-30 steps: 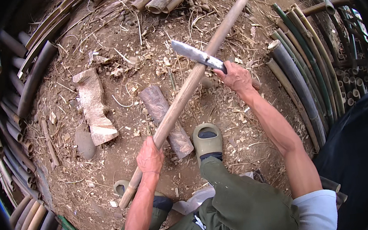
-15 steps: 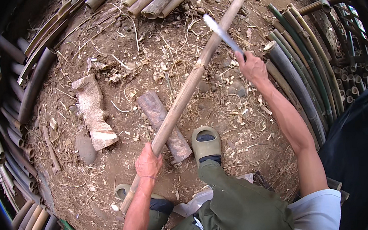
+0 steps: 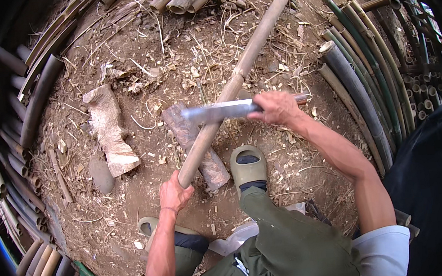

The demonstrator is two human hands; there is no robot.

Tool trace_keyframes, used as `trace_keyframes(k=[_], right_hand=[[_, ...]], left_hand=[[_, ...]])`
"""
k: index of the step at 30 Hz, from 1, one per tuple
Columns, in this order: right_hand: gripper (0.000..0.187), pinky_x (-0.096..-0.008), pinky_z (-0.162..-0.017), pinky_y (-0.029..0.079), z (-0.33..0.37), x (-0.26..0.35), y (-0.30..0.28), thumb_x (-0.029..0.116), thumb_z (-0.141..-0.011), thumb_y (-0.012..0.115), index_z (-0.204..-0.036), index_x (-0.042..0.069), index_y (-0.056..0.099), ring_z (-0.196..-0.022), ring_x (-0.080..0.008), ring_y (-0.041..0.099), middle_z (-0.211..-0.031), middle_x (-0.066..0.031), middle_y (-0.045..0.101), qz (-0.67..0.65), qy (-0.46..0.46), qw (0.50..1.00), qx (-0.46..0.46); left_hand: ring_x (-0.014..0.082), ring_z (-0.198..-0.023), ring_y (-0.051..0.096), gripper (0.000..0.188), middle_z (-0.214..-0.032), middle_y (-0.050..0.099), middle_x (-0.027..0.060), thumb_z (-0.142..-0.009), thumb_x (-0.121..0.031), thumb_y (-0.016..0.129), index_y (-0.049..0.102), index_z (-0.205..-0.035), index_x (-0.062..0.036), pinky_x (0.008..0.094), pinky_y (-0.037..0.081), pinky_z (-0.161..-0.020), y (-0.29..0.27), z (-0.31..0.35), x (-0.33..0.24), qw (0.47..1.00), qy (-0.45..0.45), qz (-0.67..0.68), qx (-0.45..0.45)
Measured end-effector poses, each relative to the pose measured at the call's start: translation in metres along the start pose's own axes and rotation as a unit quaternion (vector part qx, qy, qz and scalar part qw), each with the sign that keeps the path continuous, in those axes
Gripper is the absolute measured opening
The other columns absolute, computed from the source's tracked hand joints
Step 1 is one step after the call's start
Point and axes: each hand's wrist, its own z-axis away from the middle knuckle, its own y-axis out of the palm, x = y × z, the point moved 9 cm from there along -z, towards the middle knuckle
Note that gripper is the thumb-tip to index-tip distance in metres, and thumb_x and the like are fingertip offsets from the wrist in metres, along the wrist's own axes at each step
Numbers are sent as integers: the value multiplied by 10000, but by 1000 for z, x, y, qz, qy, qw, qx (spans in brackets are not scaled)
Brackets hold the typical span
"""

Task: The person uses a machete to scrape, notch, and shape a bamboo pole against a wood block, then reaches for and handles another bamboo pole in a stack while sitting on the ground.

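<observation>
My left fingers (image 3: 185, 192) close round the pole (image 3: 237, 77), which slants across the log (image 3: 215, 172); my right fingers (image 3: 259, 114) wrap the knife (image 3: 223, 110), its motion-blurred blade over the pole

Knife (image 3: 233, 109) nearer left hand (image 3: 175, 191), more crosswise (seemingly, blurred)

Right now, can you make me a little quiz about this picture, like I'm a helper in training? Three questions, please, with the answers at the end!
1. True or false: the left hand is gripping the long pole.
2. What does the right hand hold?
A) a shoe
B) a knife
C) a stone
3. How many of the person's shoes can you see?

Key:
1. True
2. B
3. Two
</observation>
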Motion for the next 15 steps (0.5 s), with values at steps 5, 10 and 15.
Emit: trace_keyframes(k=[5, 10, 15], right_hand=[[571, -355, -498, 523, -14, -31, -4, 623, -993, 433, -860, 87, 579, -526, -181, 589, -660, -77, 633, -93, 255, 962, 30], [564, -381, -450, 498, -8, -47, -14, 628, -989, 440, -866, 90, 558, -476, -202, 569, -615, -71, 606, -28, 269, 959, -89], [573, -364, -430, 479, -19, 23, -8, 644, -974, 454, -840, 99, 569, -499, -205, 581, -643, -76, 621, -19, -69, 996, -58]], left_hand=[[446, -874, 681, 513, -888, 689, 288, -664, -285, 723, 618, -1069, 11, 485, 529, -795, 5, -4, 19, 996, -7, 70, 49], [309, -751, 682, 509, -812, 685, 219, -660, -254, 735, 639, -1071, 31, 419, 538, -707, 13, -15, 15, 979, -3, 171, 112], [213, -660, 649, 454, -748, 677, 149, -682, -197, 728, 657, -1053, 54, 366, 531, -634, 23, -20, 28, 956, -14, 235, 175]])
